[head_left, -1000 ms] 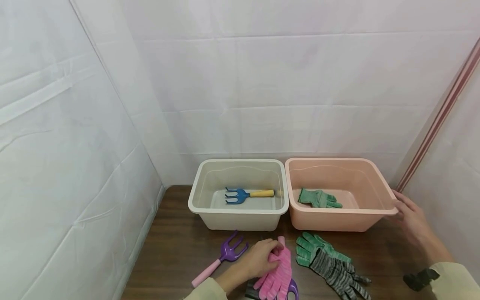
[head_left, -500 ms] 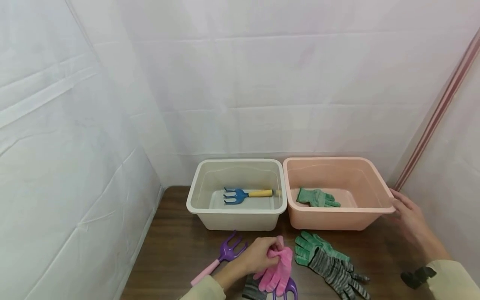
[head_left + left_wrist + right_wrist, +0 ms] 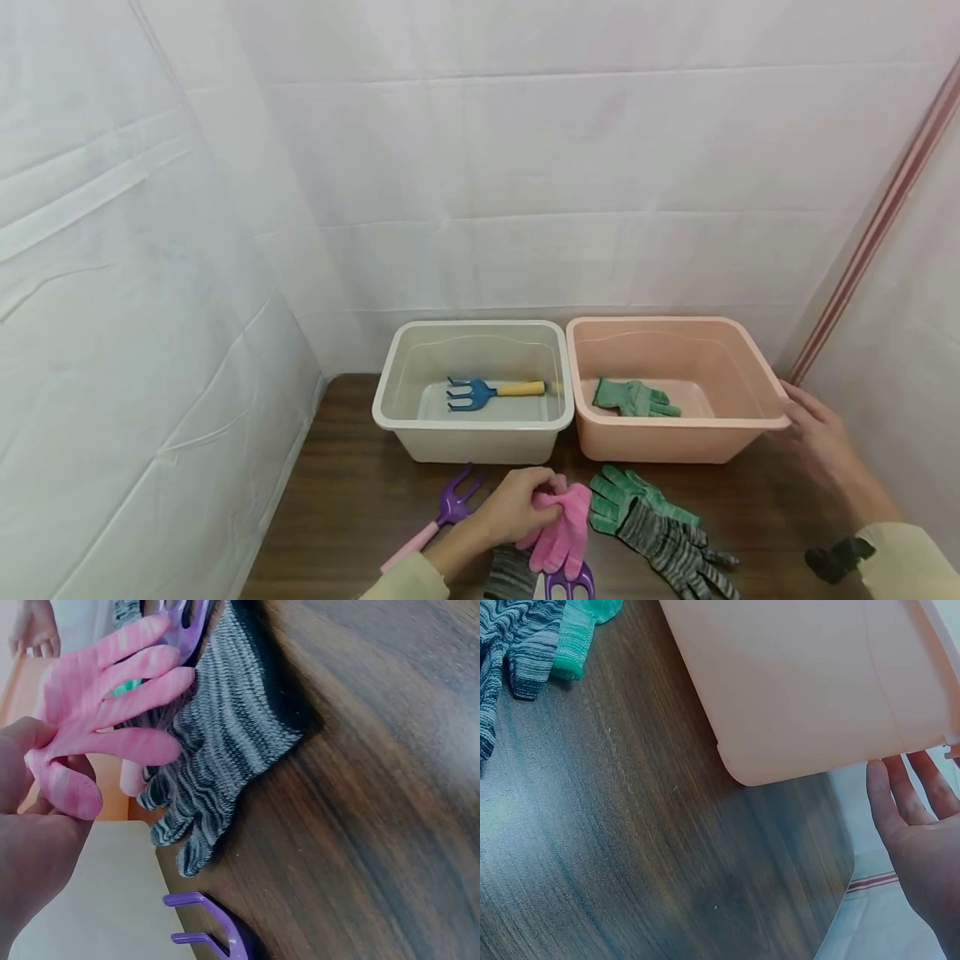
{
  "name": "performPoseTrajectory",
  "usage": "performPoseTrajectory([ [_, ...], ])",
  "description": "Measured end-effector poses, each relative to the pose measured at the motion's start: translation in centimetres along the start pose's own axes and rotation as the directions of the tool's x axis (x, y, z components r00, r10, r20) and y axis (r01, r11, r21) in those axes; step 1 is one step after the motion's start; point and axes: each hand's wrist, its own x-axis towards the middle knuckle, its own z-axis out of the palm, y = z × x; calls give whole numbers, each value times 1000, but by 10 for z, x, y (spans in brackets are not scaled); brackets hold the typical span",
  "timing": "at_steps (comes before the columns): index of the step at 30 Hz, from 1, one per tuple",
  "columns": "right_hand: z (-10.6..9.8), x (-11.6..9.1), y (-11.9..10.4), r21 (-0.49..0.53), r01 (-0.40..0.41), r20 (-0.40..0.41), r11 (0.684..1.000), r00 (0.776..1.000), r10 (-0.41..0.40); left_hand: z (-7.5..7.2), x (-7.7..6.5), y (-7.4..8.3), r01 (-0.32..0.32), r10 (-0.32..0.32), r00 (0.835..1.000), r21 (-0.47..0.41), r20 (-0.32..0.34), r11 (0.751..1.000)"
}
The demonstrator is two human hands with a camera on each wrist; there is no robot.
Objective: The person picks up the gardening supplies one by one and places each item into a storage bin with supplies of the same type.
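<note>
"Fingers first: what does the left hand (image 3: 513, 507) hold?"

"Thumb and fingers pinch the pink glove (image 3: 105, 686) near 1 edge, raised above the table (image 3: 341, 483), its fingers hanging down. A small hold like that probably serves to take 1 layer and leave the rest."

"What lies beneath?"

"1 striped glove (image 3: 225, 735) and what looks like 1 fork (image 3: 182, 634), purple, partly covered. A fuller grab might well catch them too."

"And the right hand (image 3: 817, 429)?"

"Fingers extended, tips touching the end of the peach tub (image 3: 675, 443), by its rim. I see nothing gripped; the thumb's position I cannot tell. I judge it a steadying touch, or a rest."

"Contents of the tubs?"

"Peach: 1 green glove (image 3: 636, 398). The white tub (image 3: 476, 446), just beside it: 1 blue fork (image 3: 476, 394), lying flat. 1 kind apiece looks deliberate."

"Remainder?"

"Left of the pink glove, 1 purple fork (image 3: 453, 505). Right of it, 1 loose green glove (image 3: 609, 500), overlapped by 1 other striped glove (image 3: 663, 537). All lie before the tubs, presumably for easy reach."
</note>
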Motion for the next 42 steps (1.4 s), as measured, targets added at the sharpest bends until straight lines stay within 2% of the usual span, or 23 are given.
performPoseTrajectory([
  [4,2,-1,0,14,10,-9,1000,1000,-10,-3,1,1,7,-7,1000,-17,-29,1000],
  [14,8,-2,0,2,-11,-74,1000,997,11,-11,5,8,65,-66,997,-39,-24,997],
  [20,12,-4,0,44,-2,-97,999,995,6,-21,5,16,96,-98,995,-61,-29,994],
  [23,15,-3,0,-22,-4,-104,1000,995,2,-25,5,19,102,-103,995,-74,-16,992],
  [27,15,-4,1,-33,-5,-108,999,994,2,-30,5,24,80,-80,997,-72,0,994],
  [30,13,-5,2,60,9,-100,998,995,-3,-33,6,28,59,-58,998,-73,11,996],
  [33,12,-6,3,86,19,-99,996,995,-11,-37,6,34,46,-44,999,-71,23,996],
  [42,14,-6,1,25,-23,-94,999,995,25,-41,10,53,-14,15,999,-26,37,1000],
])
